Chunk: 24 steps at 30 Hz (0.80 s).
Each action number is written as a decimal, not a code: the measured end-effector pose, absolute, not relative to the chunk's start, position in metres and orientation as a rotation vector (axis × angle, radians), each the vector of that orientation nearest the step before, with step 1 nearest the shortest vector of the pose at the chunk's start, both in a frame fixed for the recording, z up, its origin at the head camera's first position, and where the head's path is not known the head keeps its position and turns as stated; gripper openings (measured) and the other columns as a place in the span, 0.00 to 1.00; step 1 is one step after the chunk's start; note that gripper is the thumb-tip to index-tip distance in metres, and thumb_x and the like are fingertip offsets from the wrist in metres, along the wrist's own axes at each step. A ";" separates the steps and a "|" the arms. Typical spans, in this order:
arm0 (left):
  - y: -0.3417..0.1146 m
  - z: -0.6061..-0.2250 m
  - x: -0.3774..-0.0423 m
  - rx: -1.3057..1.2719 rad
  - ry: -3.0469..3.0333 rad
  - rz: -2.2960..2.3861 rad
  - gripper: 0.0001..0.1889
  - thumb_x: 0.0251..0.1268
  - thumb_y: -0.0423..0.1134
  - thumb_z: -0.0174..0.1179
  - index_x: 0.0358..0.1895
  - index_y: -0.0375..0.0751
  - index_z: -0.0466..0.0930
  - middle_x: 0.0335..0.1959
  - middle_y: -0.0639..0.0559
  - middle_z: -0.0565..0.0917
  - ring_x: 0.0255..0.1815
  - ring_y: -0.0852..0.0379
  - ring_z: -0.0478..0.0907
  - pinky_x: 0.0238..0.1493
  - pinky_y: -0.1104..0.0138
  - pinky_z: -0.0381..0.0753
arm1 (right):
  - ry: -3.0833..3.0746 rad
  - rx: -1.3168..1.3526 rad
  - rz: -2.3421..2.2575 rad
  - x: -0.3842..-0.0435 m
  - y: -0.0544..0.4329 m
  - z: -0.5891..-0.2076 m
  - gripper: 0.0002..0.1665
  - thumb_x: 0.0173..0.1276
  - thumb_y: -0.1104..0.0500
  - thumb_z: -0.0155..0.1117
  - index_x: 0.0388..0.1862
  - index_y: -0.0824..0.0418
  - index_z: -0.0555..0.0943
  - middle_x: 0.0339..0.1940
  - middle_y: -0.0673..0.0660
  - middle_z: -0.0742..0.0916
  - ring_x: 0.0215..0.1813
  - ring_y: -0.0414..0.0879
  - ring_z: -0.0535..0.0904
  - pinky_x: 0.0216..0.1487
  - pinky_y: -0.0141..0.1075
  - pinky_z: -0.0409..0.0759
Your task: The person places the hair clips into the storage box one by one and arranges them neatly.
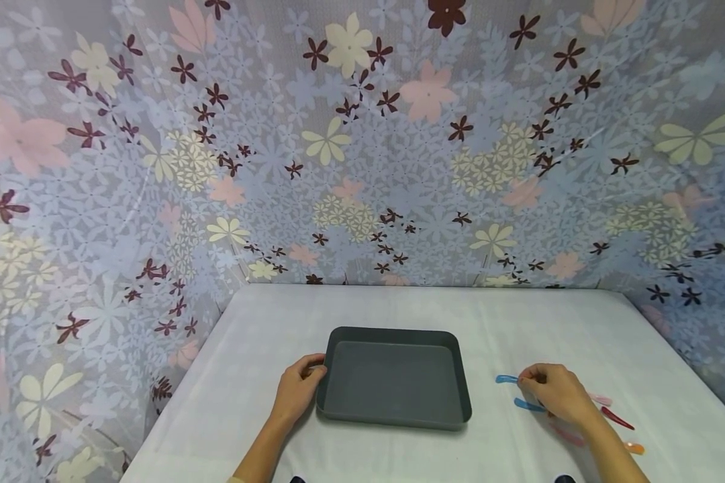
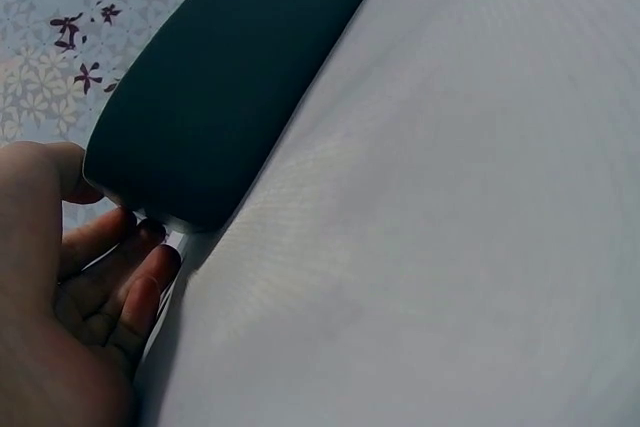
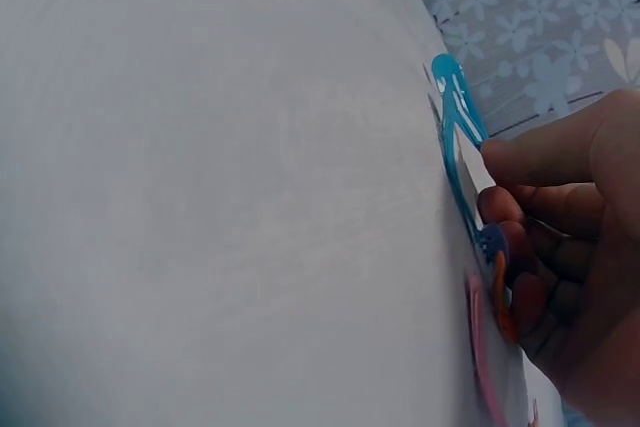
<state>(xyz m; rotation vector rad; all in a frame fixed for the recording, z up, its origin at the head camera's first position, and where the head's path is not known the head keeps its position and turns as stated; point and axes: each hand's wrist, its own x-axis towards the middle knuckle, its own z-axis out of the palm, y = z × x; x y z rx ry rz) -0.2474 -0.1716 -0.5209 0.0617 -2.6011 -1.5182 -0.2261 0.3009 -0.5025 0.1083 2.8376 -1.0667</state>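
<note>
At my right hand [image 1: 552, 390], thumb and forefinger were nearly together at the right end of the farther blue clip [image 1: 506, 379]; I couldn't tell whether they pinched it. It pointed left, towards the tray [image 1: 395, 382], whose left edge my left hand [image 1: 297, 388] held.

From above, the head view faces forward and down over the bench [image 1: 544, 322]; both wrist views, tilted and closer, share the rectangular gray tray [image 1: 395, 381].
</note>
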 end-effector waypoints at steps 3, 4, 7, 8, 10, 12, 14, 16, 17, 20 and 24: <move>-0.171 -0.521 -0.248 0.056 -2.598 -1.526 0.14 0.64 0.45 0.57 0.51 0.54 0.81 0.49 0.56 0.84 0.44 0.61 0.80 0.47 0.64 0.75 | 2.814 0.132 -1.089 -0.227 0.301 -0.502 0.15 0.65 0.52 0.59 0.43 0.61 0.81 0.27 0.52 0.82 0.17 0.44 0.72 0.18 0.36 0.73; -0.171 -0.522 -0.248 0.055 -2.598 -1.526 0.14 0.64 0.45 0.57 0.52 0.54 0.81 0.49 0.57 0.84 0.43 0.61 0.80 0.47 0.64 0.75 | 2.800 0.137 -1.104 -0.227 0.301 -0.501 0.16 0.65 0.52 0.59 0.44 0.62 0.81 0.27 0.52 0.82 0.17 0.44 0.72 0.18 0.37 0.73; -0.172 -0.523 -0.247 0.054 -2.596 -1.521 0.14 0.64 0.45 0.57 0.51 0.54 0.81 0.48 0.57 0.84 0.43 0.61 0.80 0.47 0.64 0.75 | 2.787 0.144 -1.128 -0.227 0.301 -0.502 0.17 0.65 0.52 0.58 0.45 0.62 0.81 0.29 0.53 0.82 0.16 0.45 0.73 0.19 0.38 0.74; -0.172 -0.523 -0.247 0.053 -2.595 -1.520 0.13 0.64 0.45 0.57 0.51 0.55 0.81 0.48 0.57 0.84 0.43 0.61 0.80 0.47 0.64 0.75 | 2.784 0.141 -1.133 -0.226 0.301 -0.502 0.17 0.66 0.51 0.58 0.45 0.62 0.81 0.29 0.53 0.82 0.16 0.45 0.73 0.19 0.38 0.75; -0.172 -0.524 -0.247 0.041 -2.595 -1.516 0.13 0.64 0.45 0.57 0.51 0.54 0.81 0.48 0.57 0.85 0.43 0.61 0.80 0.47 0.64 0.75 | 2.790 0.143 -1.133 -0.226 0.302 -0.503 0.17 0.66 0.51 0.58 0.45 0.62 0.81 0.29 0.54 0.82 0.15 0.45 0.74 0.19 0.38 0.75; -0.172 -0.524 -0.246 0.028 -2.595 -1.515 0.13 0.64 0.45 0.57 0.51 0.54 0.81 0.48 0.57 0.85 0.43 0.61 0.80 0.46 0.65 0.75 | 2.802 0.150 -1.124 -0.226 0.301 -0.505 0.18 0.66 0.51 0.57 0.46 0.63 0.80 0.29 0.54 0.81 0.15 0.45 0.74 0.19 0.38 0.75; -0.172 -0.523 -0.246 0.021 -2.594 -1.515 0.14 0.64 0.45 0.57 0.52 0.53 0.81 0.48 0.56 0.85 0.43 0.61 0.81 0.46 0.65 0.76 | 2.812 0.162 -1.117 -0.226 0.300 -0.505 0.19 0.66 0.50 0.57 0.46 0.63 0.80 0.27 0.54 0.80 0.15 0.44 0.73 0.19 0.37 0.75; -0.172 -0.523 -0.245 0.025 -2.594 -1.513 0.14 0.64 0.44 0.57 0.52 0.52 0.81 0.48 0.56 0.85 0.43 0.61 0.81 0.46 0.66 0.76 | 2.814 0.179 -1.116 -0.226 0.299 -0.505 0.19 0.65 0.50 0.57 0.46 0.63 0.80 0.27 0.54 0.79 0.14 0.44 0.73 0.18 0.37 0.75; -0.172 -0.522 -0.245 0.032 -2.592 -1.513 0.14 0.64 0.44 0.57 0.51 0.52 0.81 0.48 0.56 0.85 0.42 0.61 0.81 0.46 0.66 0.76 | 2.812 0.186 -1.118 -0.226 0.298 -0.504 0.20 0.65 0.50 0.57 0.46 0.63 0.80 0.26 0.54 0.79 0.15 0.44 0.73 0.18 0.37 0.74; -0.172 -0.521 -0.245 0.044 -2.595 -1.509 0.14 0.64 0.44 0.57 0.51 0.52 0.81 0.48 0.56 0.85 0.42 0.61 0.80 0.45 0.65 0.75 | 2.795 0.206 -1.124 -0.226 0.296 -0.502 0.20 0.65 0.50 0.56 0.47 0.64 0.80 0.27 0.54 0.79 0.16 0.45 0.73 0.18 0.37 0.74; -0.171 -0.520 -0.246 0.047 -2.598 -1.508 0.13 0.64 0.44 0.57 0.51 0.53 0.81 0.48 0.56 0.85 0.42 0.62 0.80 0.45 0.66 0.75 | 2.782 0.219 -1.141 -0.227 0.295 -0.500 0.21 0.65 0.50 0.55 0.47 0.65 0.80 0.28 0.55 0.80 0.18 0.46 0.73 0.18 0.38 0.74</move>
